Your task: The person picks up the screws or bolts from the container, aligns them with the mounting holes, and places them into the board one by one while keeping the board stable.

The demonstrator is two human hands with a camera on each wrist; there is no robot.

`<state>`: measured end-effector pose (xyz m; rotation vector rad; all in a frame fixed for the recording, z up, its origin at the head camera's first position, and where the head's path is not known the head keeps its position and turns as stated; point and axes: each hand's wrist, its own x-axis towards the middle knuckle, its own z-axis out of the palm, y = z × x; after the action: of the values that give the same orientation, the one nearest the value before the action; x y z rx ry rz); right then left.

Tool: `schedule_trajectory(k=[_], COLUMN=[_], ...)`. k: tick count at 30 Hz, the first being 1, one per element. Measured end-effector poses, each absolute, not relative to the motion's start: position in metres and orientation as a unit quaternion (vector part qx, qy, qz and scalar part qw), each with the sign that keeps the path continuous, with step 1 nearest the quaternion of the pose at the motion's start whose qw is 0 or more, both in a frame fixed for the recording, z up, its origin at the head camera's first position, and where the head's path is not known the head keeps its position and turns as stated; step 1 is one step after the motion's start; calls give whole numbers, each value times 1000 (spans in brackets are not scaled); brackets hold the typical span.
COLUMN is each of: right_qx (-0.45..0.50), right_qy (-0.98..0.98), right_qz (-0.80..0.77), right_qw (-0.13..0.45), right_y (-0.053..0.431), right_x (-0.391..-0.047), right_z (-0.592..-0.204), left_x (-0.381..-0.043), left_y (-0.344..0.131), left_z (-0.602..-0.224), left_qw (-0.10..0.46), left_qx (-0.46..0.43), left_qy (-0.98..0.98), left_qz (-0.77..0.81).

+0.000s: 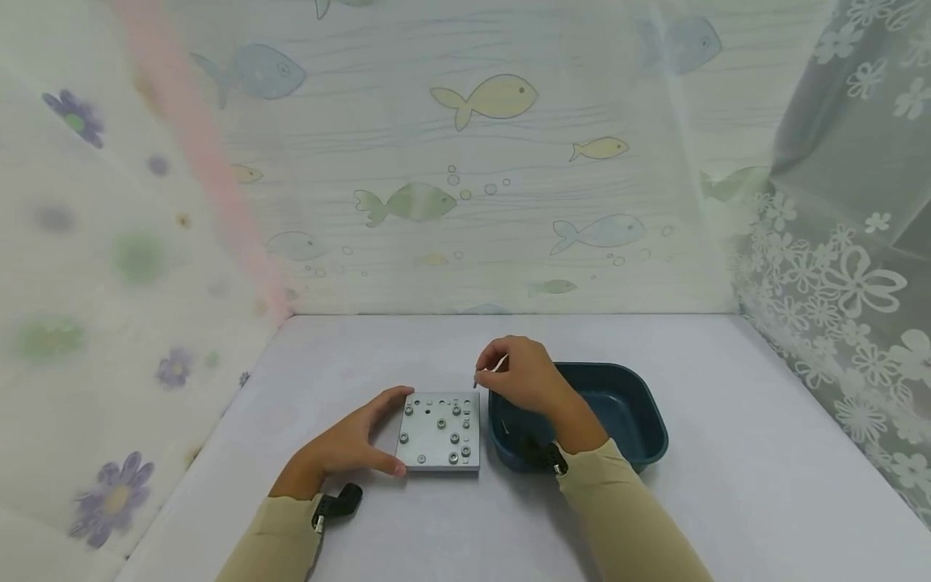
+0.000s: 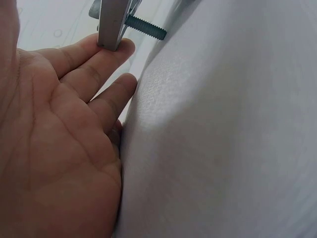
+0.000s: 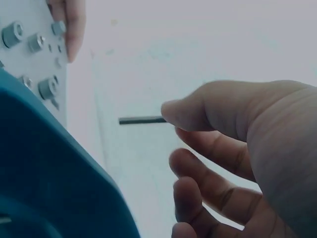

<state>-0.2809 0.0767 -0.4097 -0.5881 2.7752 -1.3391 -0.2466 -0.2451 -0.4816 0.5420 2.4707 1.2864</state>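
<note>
A square silver metal plate [image 1: 429, 440] carries several socket-head screws and has small holes. A threaded screw end [image 2: 146, 27] sticks out beneath it in the left wrist view. My left hand [image 1: 352, 440] holds the plate from the left, thumb at the near corner and fingers at the far corner. Between thumb and forefinger, my right hand [image 1: 527, 376] pinches a thin, straight metal rod [image 3: 141, 120]. The rod is apart from the plate, just beyond its far right corner, and its other end is hidden by the fingers.
A dark blue plastic tub [image 1: 655, 436] stands right of the plate, beneath my right forearm. One small metal piece [image 1: 505, 427] lies in it. White cloth covers the table [image 1: 407, 533], and a fish-patterned curtain [image 1: 494, 259] hangs behind.
</note>
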Motion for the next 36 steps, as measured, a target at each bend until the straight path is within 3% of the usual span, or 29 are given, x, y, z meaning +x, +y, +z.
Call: schedule_trajectory(k=[36], right_qx=[-145], right_qy=[927], right_qz=[-346], right_qw=[-1], right_y=[45], right_x=[-269], right_z=[-426], left_x=[-248], left_y=[-244], left_z=[-481], left_qw=[150], left_qx=[189], left_qy=[864], left_qz=[442])
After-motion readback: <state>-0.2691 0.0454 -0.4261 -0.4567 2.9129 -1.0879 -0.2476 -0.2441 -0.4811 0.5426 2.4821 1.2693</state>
